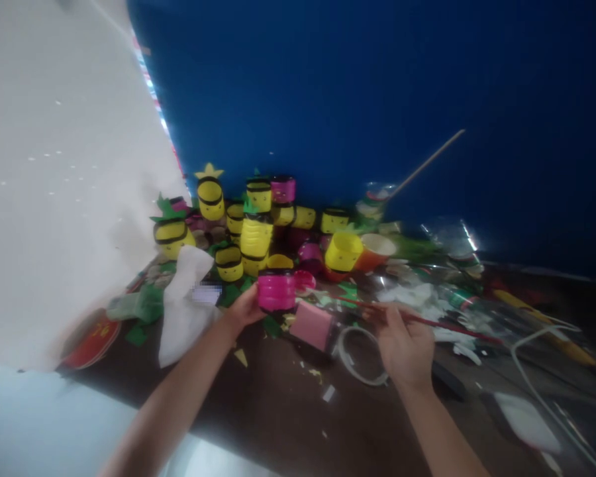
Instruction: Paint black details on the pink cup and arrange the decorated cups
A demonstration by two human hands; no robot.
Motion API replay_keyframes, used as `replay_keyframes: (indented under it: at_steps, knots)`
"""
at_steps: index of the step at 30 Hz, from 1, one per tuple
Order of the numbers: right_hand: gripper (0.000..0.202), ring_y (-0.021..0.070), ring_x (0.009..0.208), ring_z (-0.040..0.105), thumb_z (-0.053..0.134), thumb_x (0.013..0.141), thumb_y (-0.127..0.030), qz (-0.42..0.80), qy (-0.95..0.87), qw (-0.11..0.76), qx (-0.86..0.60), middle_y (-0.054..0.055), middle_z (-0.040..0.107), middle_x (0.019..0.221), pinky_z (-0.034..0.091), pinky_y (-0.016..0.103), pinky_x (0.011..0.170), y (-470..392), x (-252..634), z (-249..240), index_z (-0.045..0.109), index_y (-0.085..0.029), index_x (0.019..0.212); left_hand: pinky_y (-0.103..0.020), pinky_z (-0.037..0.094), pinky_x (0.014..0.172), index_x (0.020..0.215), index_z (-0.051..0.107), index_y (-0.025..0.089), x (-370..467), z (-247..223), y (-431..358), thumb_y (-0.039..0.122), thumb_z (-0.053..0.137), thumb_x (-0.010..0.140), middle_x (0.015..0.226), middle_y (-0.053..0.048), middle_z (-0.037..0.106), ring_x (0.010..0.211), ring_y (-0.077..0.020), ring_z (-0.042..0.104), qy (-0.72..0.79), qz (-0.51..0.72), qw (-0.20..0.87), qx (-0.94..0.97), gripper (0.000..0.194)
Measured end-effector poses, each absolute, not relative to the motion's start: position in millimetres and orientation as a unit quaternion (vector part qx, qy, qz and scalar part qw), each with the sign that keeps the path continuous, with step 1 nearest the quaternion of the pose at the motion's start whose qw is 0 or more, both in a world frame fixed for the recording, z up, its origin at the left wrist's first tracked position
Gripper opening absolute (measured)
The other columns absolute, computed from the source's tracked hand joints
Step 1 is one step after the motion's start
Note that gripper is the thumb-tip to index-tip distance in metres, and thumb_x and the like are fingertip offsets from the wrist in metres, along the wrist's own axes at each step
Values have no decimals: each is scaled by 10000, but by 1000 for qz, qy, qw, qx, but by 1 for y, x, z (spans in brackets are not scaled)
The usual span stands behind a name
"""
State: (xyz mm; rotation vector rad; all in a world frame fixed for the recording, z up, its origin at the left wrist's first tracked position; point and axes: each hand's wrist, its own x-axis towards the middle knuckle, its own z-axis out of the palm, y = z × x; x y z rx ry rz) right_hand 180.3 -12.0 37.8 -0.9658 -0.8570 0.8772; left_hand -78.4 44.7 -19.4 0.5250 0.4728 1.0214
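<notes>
My left hand (247,306) grips a bright pink cup (277,291) with ribbed sides and a black band round its rim, which looks like a cut plastic bottle. Between the fingers of my right hand (406,344) is a long, thin red paintbrush (451,327). It points left towards the pink cup, apart from it, and its tip is blurred. A pink block (311,324) lies between my hands, just below the cup. Beside it, near my right hand, is a roll of clear tape (347,354).
Several yellow cups (255,235) with black bands, some with leaf-shaped tops, crowd the back by a blue wall (377,86). A white cloth or bag (183,305) and red tub (92,341) stand left. Clear bottles (457,248), a white cable (521,364) and yellow-handled tool (541,324) lie right.
</notes>
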Motion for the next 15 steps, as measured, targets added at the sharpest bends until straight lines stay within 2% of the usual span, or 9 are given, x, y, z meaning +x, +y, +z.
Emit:
replay_keyframes:
  at_steps: [6,11,15]
  knots:
    - [303,148,521,586,656,711,-476,268,-423,707,-498,6,628,589,504,332,596,-6,192,35,628,-176,741,-411,380,965,1070,589,120,-79,-13,50,566,643,673,1021,-104,672,1056,-253,584,204,493,826,183,600]
    - [336,176,560,620,553,787,-498,153,-536,599,-575,36,654,612,509,317,590,-3,181,52,622,-172,747,-518,262,1039,1195,520,90,-73,-6,47,577,577,721,1127,-159,630,1219,-314,459,129,483,845,189,682]
    - [332,185,605,635,469,853,-464,52,-661,499,-559,46,665,641,500,299,603,9,171,60,612,-192,729,-585,214,1031,1238,487,102,-72,-3,43,579,505,770,1098,-150,648,1168,-326,501,101,464,864,169,669]
